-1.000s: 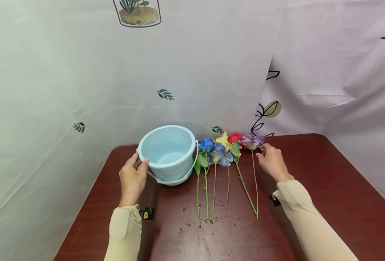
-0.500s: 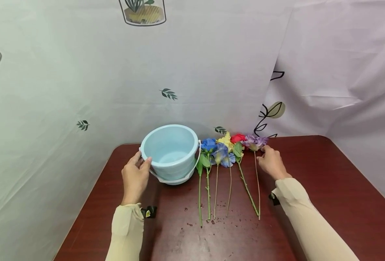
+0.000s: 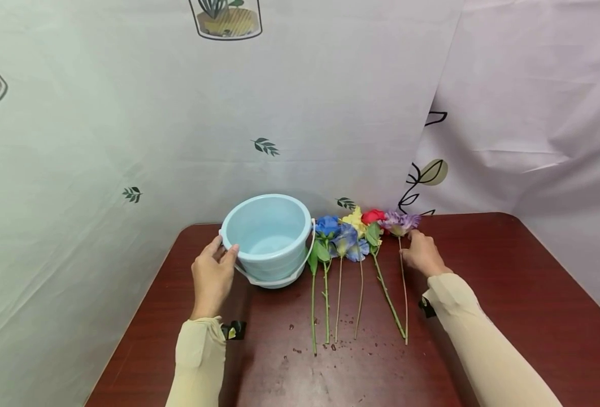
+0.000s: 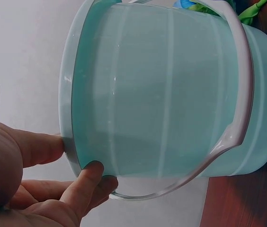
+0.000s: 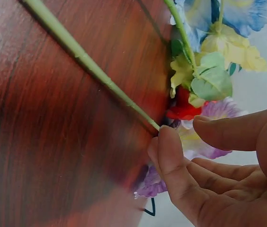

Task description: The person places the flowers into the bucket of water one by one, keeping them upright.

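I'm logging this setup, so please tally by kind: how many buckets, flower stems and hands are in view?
Light-blue round plastic bucket: 1
Long thin flower stems: 6
Bare left hand and bare right hand: 2
Total: 9

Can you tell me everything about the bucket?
The bucket is round and light blue, shiny like plastic, with a thick rim and a paler handle hanging down. It stands mouth up on the table, left of the flowers; whether they touch is unclear. I see nothing inside. The person's left hand holds its rim.
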`<action>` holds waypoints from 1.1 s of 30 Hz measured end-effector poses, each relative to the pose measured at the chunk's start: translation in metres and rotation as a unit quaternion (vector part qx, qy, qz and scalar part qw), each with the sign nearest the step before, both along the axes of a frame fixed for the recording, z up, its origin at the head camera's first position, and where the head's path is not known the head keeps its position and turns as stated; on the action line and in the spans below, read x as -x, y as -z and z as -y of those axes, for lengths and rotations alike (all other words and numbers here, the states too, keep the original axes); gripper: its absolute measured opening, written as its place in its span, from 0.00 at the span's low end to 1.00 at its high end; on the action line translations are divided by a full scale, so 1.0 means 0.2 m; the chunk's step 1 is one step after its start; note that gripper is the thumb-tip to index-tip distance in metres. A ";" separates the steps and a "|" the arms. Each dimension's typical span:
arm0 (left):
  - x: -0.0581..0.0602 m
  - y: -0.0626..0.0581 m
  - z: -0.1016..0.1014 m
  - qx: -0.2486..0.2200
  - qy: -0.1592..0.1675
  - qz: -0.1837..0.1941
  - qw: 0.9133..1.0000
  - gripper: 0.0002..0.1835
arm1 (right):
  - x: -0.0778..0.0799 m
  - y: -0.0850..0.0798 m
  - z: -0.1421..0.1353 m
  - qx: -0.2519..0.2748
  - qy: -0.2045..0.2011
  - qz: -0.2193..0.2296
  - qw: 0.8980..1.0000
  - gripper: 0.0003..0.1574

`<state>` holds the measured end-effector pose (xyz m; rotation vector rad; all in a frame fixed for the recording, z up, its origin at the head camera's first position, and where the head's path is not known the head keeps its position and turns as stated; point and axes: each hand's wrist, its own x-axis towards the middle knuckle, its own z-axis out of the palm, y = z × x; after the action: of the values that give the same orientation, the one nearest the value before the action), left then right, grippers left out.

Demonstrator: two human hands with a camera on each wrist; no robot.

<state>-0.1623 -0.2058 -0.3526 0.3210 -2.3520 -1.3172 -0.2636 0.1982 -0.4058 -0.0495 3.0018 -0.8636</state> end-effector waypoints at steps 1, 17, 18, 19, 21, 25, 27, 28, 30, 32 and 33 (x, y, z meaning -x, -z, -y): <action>0.00 0.00 0.00 -0.001 0.000 0.001 1.000 0.28 | 0.00 0.00 0.00 0.005 -0.001 0.007 1.000 0.30; 0.01 0.01 0.01 -0.014 0.004 0.002 1.000 0.29 | 0.03 0.06 0.00 0.018 -0.015 0.065 0.998 0.16; 0.01 0.01 0.01 -0.014 0.004 0.002 1.000 0.29 | 0.03 0.06 0.00 0.015 -0.018 0.064 0.998 0.15; 0.01 0.01 0.01 -0.013 0.005 0.001 1.000 0.29 | 0.04 0.06 0.00 0.013 -0.021 0.064 0.998 0.14; 0.01 0.00 0.01 -0.013 0.006 0.003 1.000 0.29 | 0.04 0.06 0.00 0.008 -0.027 0.059 0.998 0.14; 0.00 0.00 0.01 -0.015 0.007 0.010 1.000 0.29 | 0.05 0.07 0.01 -0.001 -0.033 0.057 0.998 0.13; 0.00 0.00 0.01 -0.017 0.007 0.013 1.000 0.29 | 0.05 0.08 0.01 -0.003 -0.032 0.059 0.998 0.12; 0.00 0.00 0.01 -0.016 0.007 0.012 1.000 0.29 | 0.05 0.08 0.01 -0.003 -0.032 0.059 0.998 0.12; 0.00 0.00 0.01 -0.012 0.006 0.009 1.000 0.29 | 0.06 0.09 0.01 -0.002 -0.031 0.059 0.998 0.11; 0.00 0.00 0.01 -0.010 0.005 0.007 1.000 0.29 | 0.06 0.09 0.00 0.000 -0.031 0.060 0.998 0.11; 0.00 0.00 0.01 -0.008 0.005 0.006 1.000 0.29 | 0.06 0.10 0.00 0.002 -0.030 0.060 0.998 0.11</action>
<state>-0.1629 -0.2068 -0.3526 0.3233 -2.3558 -1.3429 -0.2756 0.1983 -0.4248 -0.0828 2.8715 -0.8344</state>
